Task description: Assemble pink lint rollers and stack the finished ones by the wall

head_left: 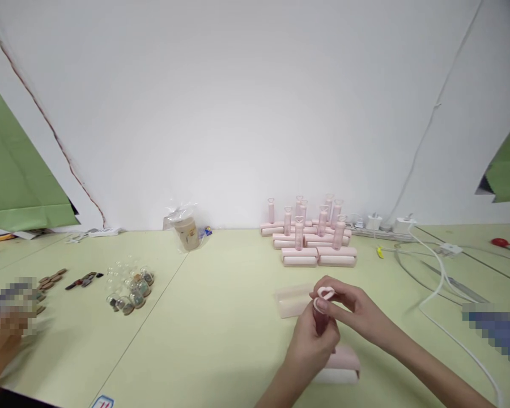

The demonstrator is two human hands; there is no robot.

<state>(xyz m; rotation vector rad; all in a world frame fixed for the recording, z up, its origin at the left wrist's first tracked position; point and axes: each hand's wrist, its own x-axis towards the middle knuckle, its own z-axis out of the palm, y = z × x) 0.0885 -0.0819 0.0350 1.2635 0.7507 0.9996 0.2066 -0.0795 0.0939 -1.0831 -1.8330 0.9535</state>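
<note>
Hands are seen low in the middle of the view, brought together above a pale yellow-green tabletop (221,317). A slim pink plastic tube (322,321) is held upright in the left hand (312,345), whose fingers are wrapped around its body. At the top of the tube a white heart-shaped cap (325,293) is pinched between thumb and fingertips of the right hand (352,309), just touching the tube's mouth; whether it is seated cannot be told. A flat translucent pink packet (292,300) is lying on the table just behind the hands, and a pink cushioned roll (340,365) lies close beneath the left wrist. Farther back, near the white wall (238,113), a stack of pink rolls (318,252) is set out with several capped pink tubes (300,229) standing upright on and among them. Small round glass bottles with cork stoppers (131,286) are clustered well to the left, with a wrapped paper cup (187,229) behind them. White cables (433,283) are trailed along the right side
</note>
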